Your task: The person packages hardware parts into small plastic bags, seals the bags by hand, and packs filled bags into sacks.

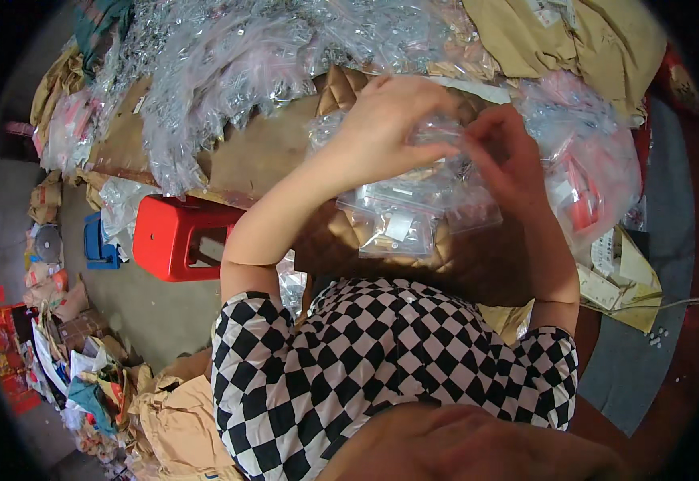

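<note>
Upper centre of frame: left hand (pixel 393 122) thumb and fingers parted, right hand (pixel 522 164) fingers curled, can't tell if gripping. Clear bags (pixel 393 231) mid-frame, just below; imo pinch edges gently.

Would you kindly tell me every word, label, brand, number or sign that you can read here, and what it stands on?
No text is legible.
White slip in or on a clear bag: any print is too small to read.
White label on the brown sack: too blurred.
</note>
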`<state>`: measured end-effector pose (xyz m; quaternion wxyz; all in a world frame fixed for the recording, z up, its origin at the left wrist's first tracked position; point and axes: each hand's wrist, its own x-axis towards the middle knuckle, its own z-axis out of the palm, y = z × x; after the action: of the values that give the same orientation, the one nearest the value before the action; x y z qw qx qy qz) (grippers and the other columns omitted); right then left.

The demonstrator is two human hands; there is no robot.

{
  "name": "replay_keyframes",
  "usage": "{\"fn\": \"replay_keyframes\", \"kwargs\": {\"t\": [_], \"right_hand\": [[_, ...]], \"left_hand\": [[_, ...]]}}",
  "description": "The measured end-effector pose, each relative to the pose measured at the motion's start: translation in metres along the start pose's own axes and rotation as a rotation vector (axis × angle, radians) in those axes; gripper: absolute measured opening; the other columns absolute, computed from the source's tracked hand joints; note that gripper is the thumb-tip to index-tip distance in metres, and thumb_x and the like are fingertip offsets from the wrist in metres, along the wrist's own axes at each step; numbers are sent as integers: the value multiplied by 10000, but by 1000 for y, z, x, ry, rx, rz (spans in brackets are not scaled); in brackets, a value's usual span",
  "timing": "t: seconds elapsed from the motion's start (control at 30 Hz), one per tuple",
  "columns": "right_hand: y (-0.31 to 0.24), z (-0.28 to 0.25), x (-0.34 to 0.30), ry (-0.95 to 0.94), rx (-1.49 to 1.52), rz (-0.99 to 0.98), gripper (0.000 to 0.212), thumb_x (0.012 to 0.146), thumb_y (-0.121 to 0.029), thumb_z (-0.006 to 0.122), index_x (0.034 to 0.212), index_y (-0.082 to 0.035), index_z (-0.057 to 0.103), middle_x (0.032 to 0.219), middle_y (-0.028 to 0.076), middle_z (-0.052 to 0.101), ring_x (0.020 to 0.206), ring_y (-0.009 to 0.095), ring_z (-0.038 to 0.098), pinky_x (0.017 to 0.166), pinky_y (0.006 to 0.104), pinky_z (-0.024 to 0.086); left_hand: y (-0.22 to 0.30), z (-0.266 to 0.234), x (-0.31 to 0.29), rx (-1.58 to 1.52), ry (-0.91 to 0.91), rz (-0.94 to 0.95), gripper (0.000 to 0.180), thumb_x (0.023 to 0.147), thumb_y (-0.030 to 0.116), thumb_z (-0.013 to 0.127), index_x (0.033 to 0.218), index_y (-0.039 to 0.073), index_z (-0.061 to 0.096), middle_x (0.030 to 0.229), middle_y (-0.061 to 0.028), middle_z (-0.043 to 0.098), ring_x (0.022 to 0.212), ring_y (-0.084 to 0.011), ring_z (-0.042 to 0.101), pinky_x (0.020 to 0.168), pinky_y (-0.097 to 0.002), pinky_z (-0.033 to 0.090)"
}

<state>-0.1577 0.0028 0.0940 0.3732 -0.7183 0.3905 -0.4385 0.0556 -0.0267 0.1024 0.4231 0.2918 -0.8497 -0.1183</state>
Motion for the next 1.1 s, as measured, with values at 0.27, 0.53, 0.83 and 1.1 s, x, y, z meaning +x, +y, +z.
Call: {"fn": "replay_keyframes", "kwargs": {"t": [0.27, 0.53, 0.83, 1.1], "right_hand": [[-17, -5, -5, -74, -264, -71, 189, 879, -40, 647, 999, -58, 502, 865, 0, 569, 841, 66, 558, 725, 226, 464], [8, 0, -5, 82, 14, 61, 193, 874, -33, 639, 1003, -67, 500, 873, -2, 580, 844, 88, 573, 756, 244, 474], [-14, 8, 33, 53, 5, -158, 203, 891, -14, 609, 1065, -70, 518, 887, 23, 589, 856, 100, 577, 752, 244, 479], [51, -16, 56, -449, -356, 39, 139, 910, -110, 590, 1028, -47, 631, 936, 76, 670, 873, 187, 660, 795, 309, 500]], "left_hand": [[4, 2, -9, -47, 19, -68, 127, 710, 202, 749, 798, 111, 732, 862, -31, 702, 996, -233, 623, 946, -402, 416], [-39, -3, -52, -562, 179, -455, 235, 763, 137, 756, 982, 67, 706, 928, -23, 702, 927, -137, 634, 807, -308, 496], [-36, -30, -32, -854, 140, -384, 112, 856, 102, 701, 892, 31, 622, 1090, -107, 657, 1076, -193, 594, 944, -352, 455], [-51, -25, -109, 53, -414, -144, 681, 776, 440, 726, 1358, 143, 533, 1433, -91, 474, 1404, -305, 326, 1125, -539, 247]]}}
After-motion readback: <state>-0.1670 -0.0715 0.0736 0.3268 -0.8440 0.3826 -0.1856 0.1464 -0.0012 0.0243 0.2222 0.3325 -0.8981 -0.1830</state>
